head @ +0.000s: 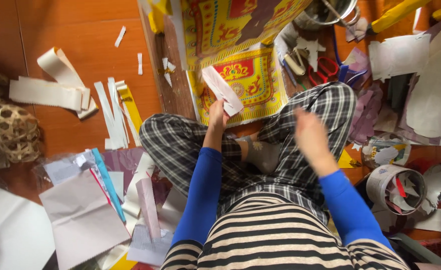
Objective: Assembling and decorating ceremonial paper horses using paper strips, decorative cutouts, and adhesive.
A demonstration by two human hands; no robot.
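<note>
I sit cross-legged on the floor in checked trousers. My left hand (pixel 217 114) pinches a folded pale pink paper strip (pixel 223 91) and holds it up over a yellow and red patterned sheet (pixel 250 75) that lies in front of my knees. My right hand (pixel 309 134) hovers blurred above my right knee, fingers loosely apart and nothing in it. Red-handled scissors (pixel 324 69) lie beyond that knee, next to the patterned sheet.
White and yellow paper strips (pixel 115 112) litter the orange floor at left, beside a woven basket (pixel 11 131). Pale paper sheets (pixel 83 220) pile up by my left side. Round tins (pixel 396 189) with scraps stand at right, below grey paper sheets (pixel 430 95).
</note>
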